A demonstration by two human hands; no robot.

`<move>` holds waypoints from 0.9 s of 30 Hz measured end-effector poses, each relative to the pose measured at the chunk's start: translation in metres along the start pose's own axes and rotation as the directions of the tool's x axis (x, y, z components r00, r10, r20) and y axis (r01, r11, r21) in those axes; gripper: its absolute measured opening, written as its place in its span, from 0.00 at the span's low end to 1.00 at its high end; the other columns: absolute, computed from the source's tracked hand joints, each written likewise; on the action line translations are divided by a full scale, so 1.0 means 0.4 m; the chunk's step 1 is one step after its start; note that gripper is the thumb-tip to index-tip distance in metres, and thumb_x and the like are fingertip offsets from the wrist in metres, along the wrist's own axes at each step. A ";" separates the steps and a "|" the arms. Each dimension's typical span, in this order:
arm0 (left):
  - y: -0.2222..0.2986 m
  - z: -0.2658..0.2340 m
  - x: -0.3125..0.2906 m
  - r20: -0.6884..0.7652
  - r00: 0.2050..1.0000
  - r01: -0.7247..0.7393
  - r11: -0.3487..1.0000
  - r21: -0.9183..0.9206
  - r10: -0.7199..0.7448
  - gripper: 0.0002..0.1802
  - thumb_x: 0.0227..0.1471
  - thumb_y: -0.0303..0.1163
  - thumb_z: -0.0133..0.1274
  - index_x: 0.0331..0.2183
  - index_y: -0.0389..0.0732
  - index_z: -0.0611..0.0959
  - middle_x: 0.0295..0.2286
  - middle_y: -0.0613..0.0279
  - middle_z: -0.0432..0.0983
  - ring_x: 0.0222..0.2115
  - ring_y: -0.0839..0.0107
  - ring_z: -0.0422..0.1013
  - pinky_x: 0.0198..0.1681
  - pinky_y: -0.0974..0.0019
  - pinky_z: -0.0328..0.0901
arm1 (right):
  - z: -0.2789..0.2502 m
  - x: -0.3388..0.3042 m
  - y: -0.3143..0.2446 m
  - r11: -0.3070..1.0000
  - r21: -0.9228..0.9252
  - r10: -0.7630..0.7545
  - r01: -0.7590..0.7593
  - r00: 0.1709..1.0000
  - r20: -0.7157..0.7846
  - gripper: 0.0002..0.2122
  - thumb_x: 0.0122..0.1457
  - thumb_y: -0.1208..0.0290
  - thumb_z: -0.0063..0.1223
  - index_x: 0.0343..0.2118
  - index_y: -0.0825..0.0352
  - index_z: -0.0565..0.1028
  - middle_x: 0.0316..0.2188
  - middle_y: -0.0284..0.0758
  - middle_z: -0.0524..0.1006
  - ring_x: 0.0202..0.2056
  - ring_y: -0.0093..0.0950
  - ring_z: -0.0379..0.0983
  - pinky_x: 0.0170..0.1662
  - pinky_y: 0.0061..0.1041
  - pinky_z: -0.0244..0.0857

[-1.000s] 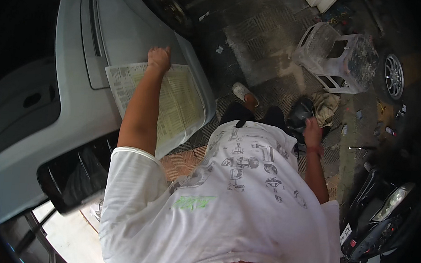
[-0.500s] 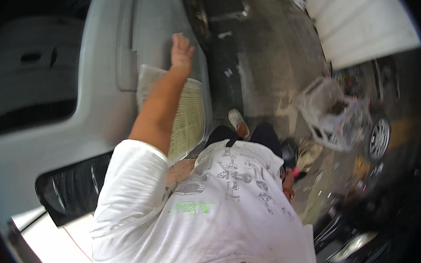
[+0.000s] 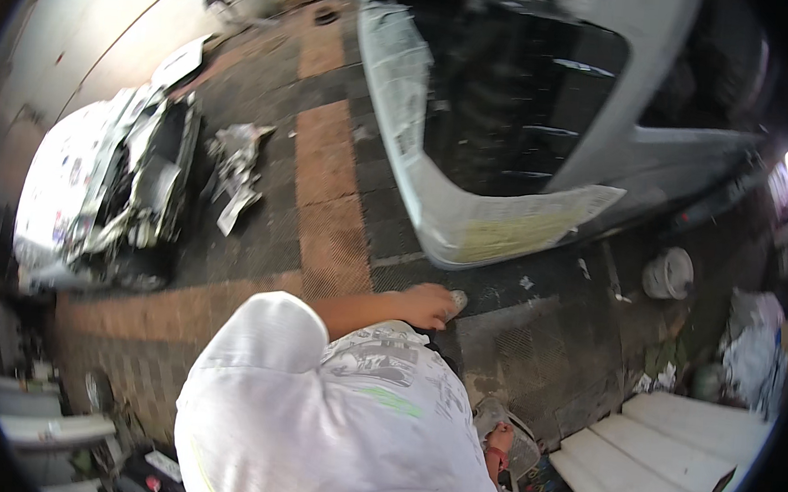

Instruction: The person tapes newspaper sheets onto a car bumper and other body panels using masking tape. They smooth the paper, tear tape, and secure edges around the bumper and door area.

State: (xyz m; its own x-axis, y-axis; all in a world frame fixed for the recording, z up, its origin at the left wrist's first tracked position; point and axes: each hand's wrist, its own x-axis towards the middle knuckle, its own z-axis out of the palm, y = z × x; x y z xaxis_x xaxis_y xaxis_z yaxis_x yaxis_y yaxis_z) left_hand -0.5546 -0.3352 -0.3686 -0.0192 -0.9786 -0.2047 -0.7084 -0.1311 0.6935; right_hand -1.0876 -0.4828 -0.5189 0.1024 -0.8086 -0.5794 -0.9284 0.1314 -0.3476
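My left hand (image 3: 428, 305) is held across the front of my body, a little blurred. Its fingers are loosely bent and apart, and I see nothing in them. Beyond it stands a grey car body (image 3: 435, 214) with a dark window opening. Masking newspaper (image 3: 514, 227), partly yellowish, covers its near corner. The hand does not touch the car. Low at my right side is my right hand (image 3: 500, 436), with a red band at the wrist. Its fingers look curled, and what they hold, if anything, is hidden. A pale plastic chair (image 3: 525, 456) appears behind it.
A damaged white car (image 3: 70, 178) stands at the left, with crumpled scrap (image 3: 235, 171) beside it. A white bucket (image 3: 668, 272) sits at the right. Below that lies a large ribbed white panel (image 3: 653, 456). Brown strips (image 3: 331, 168) cross the dark floor.
My view and body have turned, so the grey car now appears ahead and to the right. My left hand has come off the car's papered panel and drawn in before my body.
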 end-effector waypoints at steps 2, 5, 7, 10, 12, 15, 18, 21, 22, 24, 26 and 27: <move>-0.125 0.120 -0.297 -0.215 0.836 0.486 0.863 -0.137 -0.505 0.32 0.54 0.50 0.69 0.57 0.47 0.86 0.57 0.48 0.80 0.60 0.47 0.73 0.63 0.47 0.68 | 0.024 0.099 0.064 0.991 -0.098 -0.079 0.087 0.994 0.081 0.14 0.67 0.62 0.58 0.40 0.70 0.83 0.36 0.55 0.85 0.42 0.57 0.82 0.47 0.52 0.74; -0.171 0.189 -0.638 -0.081 0.033 0.722 0.079 -0.687 -0.996 0.35 0.62 0.53 0.63 0.62 0.41 0.82 0.58 0.49 0.81 0.60 0.50 0.76 0.65 0.50 0.68 | -0.018 0.059 -0.072 0.997 -0.065 -0.044 0.050 0.995 0.095 0.14 0.72 0.65 0.55 0.43 0.73 0.82 0.22 0.45 0.82 0.18 0.35 0.81 0.21 0.38 0.72; -0.191 0.332 -0.903 0.090 -0.250 0.447 -0.197 -0.872 -0.964 0.35 0.65 0.53 0.59 0.61 0.34 0.81 0.57 0.43 0.81 0.59 0.49 0.77 0.63 0.48 0.69 | 0.019 0.113 -0.105 0.947 -0.188 -0.219 0.262 0.951 0.219 0.18 0.70 0.62 0.56 0.52 0.73 0.81 0.29 0.48 0.84 0.28 0.42 0.84 0.32 0.41 0.76; -0.205 0.569 -1.166 0.264 -0.409 0.624 -0.479 -0.617 -0.874 0.36 0.65 0.56 0.57 0.57 0.32 0.84 0.56 0.41 0.81 0.59 0.47 0.76 0.64 0.48 0.69 | 0.038 -0.014 -0.403 0.970 -0.177 -0.080 0.166 0.907 0.414 0.27 0.69 0.63 0.57 0.67 0.72 0.71 0.32 0.49 0.85 0.31 0.39 0.87 0.38 0.39 0.79; -0.155 0.632 -1.195 0.272 -0.321 0.684 -0.421 -0.595 -0.907 0.34 0.64 0.55 0.59 0.56 0.34 0.85 0.56 0.43 0.81 0.59 0.49 0.77 0.64 0.49 0.69 | 0.077 -0.035 -0.489 0.965 -0.135 -0.158 0.224 0.910 0.384 0.29 0.69 0.65 0.58 0.70 0.70 0.67 0.37 0.52 0.85 0.33 0.40 0.87 0.43 0.39 0.79; -0.134 0.624 -1.198 0.282 -0.170 0.715 -0.315 -0.624 -0.944 0.32 0.64 0.54 0.62 0.58 0.38 0.85 0.57 0.47 0.81 0.59 0.52 0.77 0.63 0.51 0.69 | 0.197 -0.031 -0.586 0.928 -0.098 -0.293 0.358 0.869 0.398 0.36 0.66 0.66 0.60 0.74 0.68 0.59 0.47 0.56 0.83 0.40 0.42 0.87 0.51 0.40 0.77; -0.166 0.644 -1.242 0.296 -0.078 0.654 -0.273 -0.706 -0.952 0.33 0.64 0.54 0.62 0.60 0.40 0.84 0.58 0.47 0.81 0.59 0.51 0.76 0.63 0.52 0.69 | 0.289 -0.074 -0.668 0.773 -0.305 -0.388 0.557 0.795 0.467 0.40 0.64 0.66 0.61 0.76 0.67 0.55 0.55 0.58 0.80 0.50 0.48 0.84 0.57 0.43 0.74; -0.250 0.573 -1.321 0.256 -0.062 0.482 -0.254 -0.839 -0.965 0.33 0.64 0.53 0.62 0.58 0.37 0.84 0.57 0.49 0.82 0.58 0.53 0.77 0.63 0.52 0.70 | 0.394 -0.157 -0.776 0.637 -0.413 -0.385 0.651 0.733 0.561 0.41 0.60 0.69 0.61 0.75 0.68 0.55 0.59 0.59 0.77 0.59 0.54 0.77 0.62 0.45 0.70; -0.277 0.542 -1.355 0.230 -0.111 0.481 -0.255 -0.839 -0.967 0.32 0.65 0.52 0.61 0.58 0.36 0.83 0.55 0.50 0.82 0.57 0.54 0.78 0.61 0.52 0.71 | 0.426 -0.193 -0.816 0.620 -0.419 -0.365 0.664 0.716 0.595 0.42 0.58 0.70 0.61 0.75 0.68 0.55 0.61 0.59 0.76 0.61 0.55 0.75 0.63 0.46 0.69; -0.328 0.553 -1.476 0.262 -0.113 0.264 -0.283 -0.922 -0.959 0.30 0.66 0.49 0.61 0.58 0.37 0.82 0.56 0.52 0.82 0.57 0.56 0.77 0.61 0.53 0.70 | 0.515 -0.218 -0.883 0.559 -0.449 -0.391 0.697 0.699 0.598 0.43 0.54 0.74 0.63 0.74 0.70 0.56 0.63 0.59 0.74 0.64 0.56 0.72 0.66 0.45 0.67; -0.397 0.497 -1.571 0.329 -0.194 0.086 -0.350 -0.933 -0.924 0.28 0.67 0.45 0.61 0.60 0.39 0.81 0.57 0.53 0.81 0.58 0.60 0.76 0.63 0.55 0.68 | 0.603 -0.267 -0.998 0.491 -0.406 -0.417 0.770 0.618 0.667 0.43 0.54 0.76 0.63 0.74 0.70 0.57 0.62 0.58 0.75 0.63 0.55 0.73 0.66 0.45 0.67; -0.427 0.446 -1.611 0.339 -0.209 0.061 -0.358 -0.932 -0.917 0.27 0.67 0.45 0.61 0.60 0.39 0.81 0.57 0.54 0.81 0.59 0.61 0.75 0.63 0.55 0.68 | 0.650 -0.310 -1.051 0.523 -0.415 -0.426 0.744 0.650 0.629 0.42 0.54 0.77 0.62 0.74 0.68 0.57 0.61 0.58 0.75 0.63 0.54 0.74 0.65 0.45 0.67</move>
State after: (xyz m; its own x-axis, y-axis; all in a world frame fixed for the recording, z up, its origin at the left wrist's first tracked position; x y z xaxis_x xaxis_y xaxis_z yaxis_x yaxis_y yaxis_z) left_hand -0.5472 0.3461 -0.4782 0.4146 0.3785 -0.8275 0.9099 -0.1599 0.3827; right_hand -0.6170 -0.2887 -0.4927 0.6867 -0.2209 -0.6926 -0.5576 -0.7714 -0.3068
